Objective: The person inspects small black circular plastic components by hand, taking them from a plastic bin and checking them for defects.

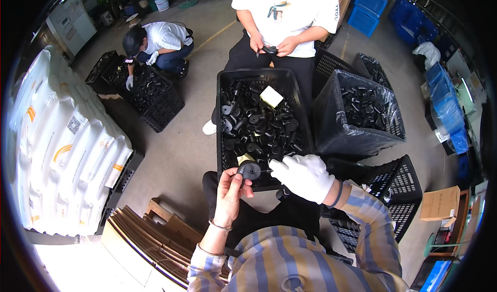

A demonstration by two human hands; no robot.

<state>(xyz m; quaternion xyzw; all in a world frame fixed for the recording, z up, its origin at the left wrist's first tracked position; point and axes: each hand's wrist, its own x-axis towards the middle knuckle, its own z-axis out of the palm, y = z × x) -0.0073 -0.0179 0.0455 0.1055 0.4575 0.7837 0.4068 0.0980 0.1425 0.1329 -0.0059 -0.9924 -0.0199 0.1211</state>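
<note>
My left hand (233, 191), bare, grips a black plastic part (250, 170) with a round disc-shaped head and a hole near its middle. Close on its right is my right hand (305, 175) in a white glove, fingers closed. From the gloved fingertips a thin, thin-tipped tool (266, 171) reaches to the edge of the part; its kind is too small to tell. Both hands are over the near end of a black crate (221, 137) filled with similar black plastic parts (264, 121). A pale yellow block (271, 96) lies on the pile.
Across the crate a person (284, 18) handles a black part. Another person (160, 41) crouches by more crates at far left. A plastic-lined bin (331, 121) and a black basket (404, 188) stand right. White sacks (67, 152) and folded cardboard (140, 240) are left.
</note>
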